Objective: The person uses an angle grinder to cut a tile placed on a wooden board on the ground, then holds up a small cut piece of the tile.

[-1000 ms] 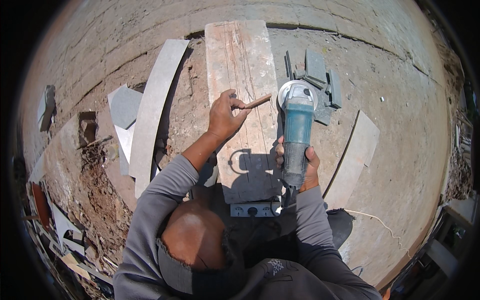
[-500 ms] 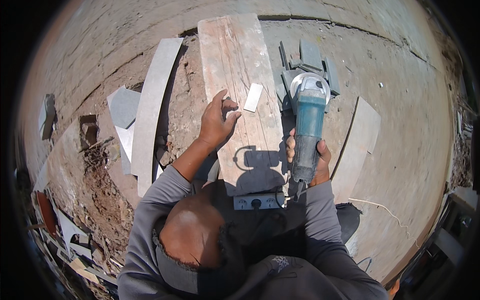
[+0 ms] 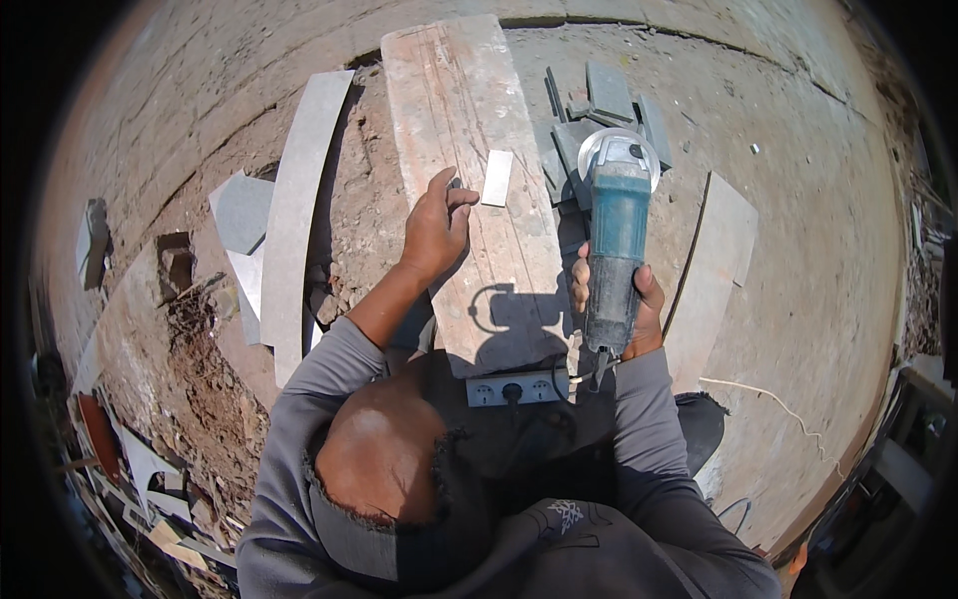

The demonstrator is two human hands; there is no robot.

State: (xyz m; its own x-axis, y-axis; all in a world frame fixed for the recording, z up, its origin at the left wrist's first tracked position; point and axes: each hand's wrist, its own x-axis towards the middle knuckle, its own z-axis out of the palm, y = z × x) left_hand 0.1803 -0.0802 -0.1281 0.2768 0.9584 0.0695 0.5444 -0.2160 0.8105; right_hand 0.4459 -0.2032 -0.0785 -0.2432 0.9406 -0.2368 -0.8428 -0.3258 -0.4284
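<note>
My right hand point(image 3: 647, 309) is wrapped round the dark body of a teal angle grinder point(image 3: 617, 235), its pale disc pointing away from me. To its left, a worn plank-like slab point(image 3: 499, 260) stretches away from me. A small white rectangular tile piece point(image 3: 497, 178) lies on the slab. My left hand point(image 3: 436, 225) is over the slab's left side, just left of the tile piece, with its fingers curled. Something small and dark shows between those fingers; its kind cannot be made out.
A white socket strip point(image 3: 514, 388) with a black plug sits at the slab's near end. Several grey tile offcuts point(image 3: 609, 92) are piled beyond the grinder. A long curved grey strip point(image 3: 299, 210) lies left; a pale tile sheet point(image 3: 714, 270) lies right. Broken, rubbly ground point(image 3: 210, 369) spreads at left.
My left hand's fingers have drawn closer together beside the tile piece. The grinder stays in my right hand, at nearly the same place. The whole view has shifted slightly.
</note>
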